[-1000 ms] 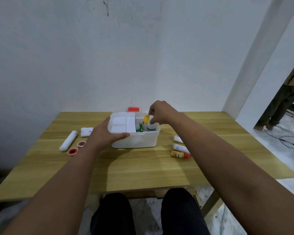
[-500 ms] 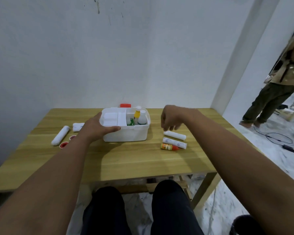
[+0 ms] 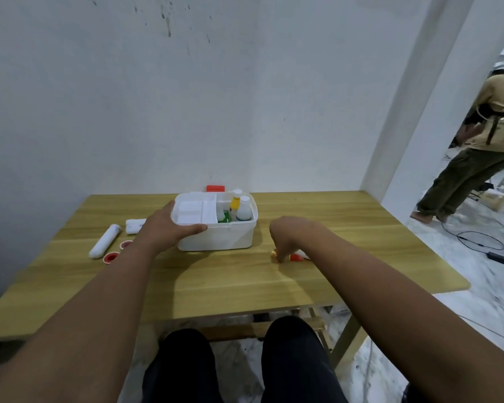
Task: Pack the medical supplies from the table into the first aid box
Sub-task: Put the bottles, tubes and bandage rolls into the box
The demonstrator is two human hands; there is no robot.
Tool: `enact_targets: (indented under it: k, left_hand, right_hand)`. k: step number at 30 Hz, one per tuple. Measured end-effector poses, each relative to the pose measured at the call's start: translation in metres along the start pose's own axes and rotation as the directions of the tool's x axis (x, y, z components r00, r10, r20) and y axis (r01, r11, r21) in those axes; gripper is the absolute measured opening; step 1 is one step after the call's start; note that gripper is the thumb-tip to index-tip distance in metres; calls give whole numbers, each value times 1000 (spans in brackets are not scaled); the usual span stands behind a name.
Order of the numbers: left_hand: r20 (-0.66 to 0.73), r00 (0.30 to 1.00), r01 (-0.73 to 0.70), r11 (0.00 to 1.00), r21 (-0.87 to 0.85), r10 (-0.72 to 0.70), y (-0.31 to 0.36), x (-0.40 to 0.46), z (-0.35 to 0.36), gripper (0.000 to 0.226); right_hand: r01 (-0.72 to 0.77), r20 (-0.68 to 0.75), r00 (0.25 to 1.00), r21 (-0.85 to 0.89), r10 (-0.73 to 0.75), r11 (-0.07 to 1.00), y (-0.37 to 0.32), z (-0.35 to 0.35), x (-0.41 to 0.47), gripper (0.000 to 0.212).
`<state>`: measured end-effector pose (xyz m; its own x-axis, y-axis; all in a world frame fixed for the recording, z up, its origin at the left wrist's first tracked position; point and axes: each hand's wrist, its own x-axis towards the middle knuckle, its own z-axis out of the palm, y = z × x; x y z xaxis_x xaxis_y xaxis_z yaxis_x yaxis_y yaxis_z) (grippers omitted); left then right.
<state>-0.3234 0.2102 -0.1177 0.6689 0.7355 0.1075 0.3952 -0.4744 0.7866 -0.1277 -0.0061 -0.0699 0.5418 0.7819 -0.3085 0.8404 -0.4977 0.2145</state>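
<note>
The right hand (image 3: 285,237) pinches a small, light, probably slippery orange bottle (image 3: 294,258) around its middle on the worktop (image 3: 245,280), while the left hand (image 3: 169,228) clamps the box (image 3: 216,237) rim.

Box (image 3: 216,237): white, with a red clasp (image 3: 215,188). Inside it: a yellow bottle (image 3: 235,205), a white bottle (image 3: 244,211), a green packet (image 3: 224,218). Counter (image 3: 230,280): light wood grain. Left of the box: white tube (image 3: 104,240), two red-centred tape rolls (image 3: 111,257). Small bottle (image 3: 294,258): orange, red cap. Wall (image 3: 186,97): white, dark specks.
</note>
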Motion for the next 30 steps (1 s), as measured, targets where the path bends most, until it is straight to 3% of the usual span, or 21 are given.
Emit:
enact_targets:
  k: [5,13,20,25,30]
  left_hand:
    - [-5,1000,-5,999,32,6,0,0,0,101]
    - [-19,1000,-21,999,24,22,4,0,4,93]
    - [-29,999,-22,999,30,23,-1,2,4,96]
    - [-23,1000,-13,999,42,14,-6,5,4,99]
    - [-30,999,-27,998,55,28,-6,6,4,98]
  right_hand:
    - [-16,-30,999,218,24,976,15,-62,0,26]
    - [157,-243,969,474,-42,866,7,-123,23,22]
    - [186,-209,970,322,-122,928,-30,-97,49,29]
    - [178,-263,955,146,-135,973,-52,-84,70,17]
    - [174,-235,959,36,-161,984,-61,-74,81,23]
